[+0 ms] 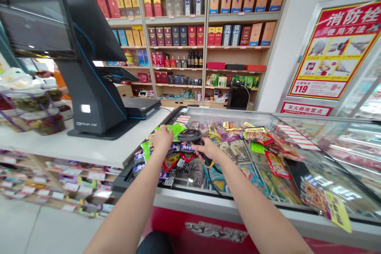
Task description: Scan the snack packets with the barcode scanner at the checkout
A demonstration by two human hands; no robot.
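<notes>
My left hand [162,137] is closed on a bright green snack packet [176,129], held just above a heap of small packets [175,162] lying on the glass lid of a chest freezer [300,127]. My right hand [208,150] grips the handle of a black barcode scanner [190,136], whose head points left toward the green packet. The scanner's cable [212,178] trails down over the glass in front of my right wrist.
A black point-of-sale terminal [89,71] stands on the white counter [74,147] at left, with jars [38,115] beside it. Shelves of boxed goods [190,35] fill the back wall. A red fire-hydrant poster [336,51] hangs at right. More packets [276,162] lie across the freezer lid.
</notes>
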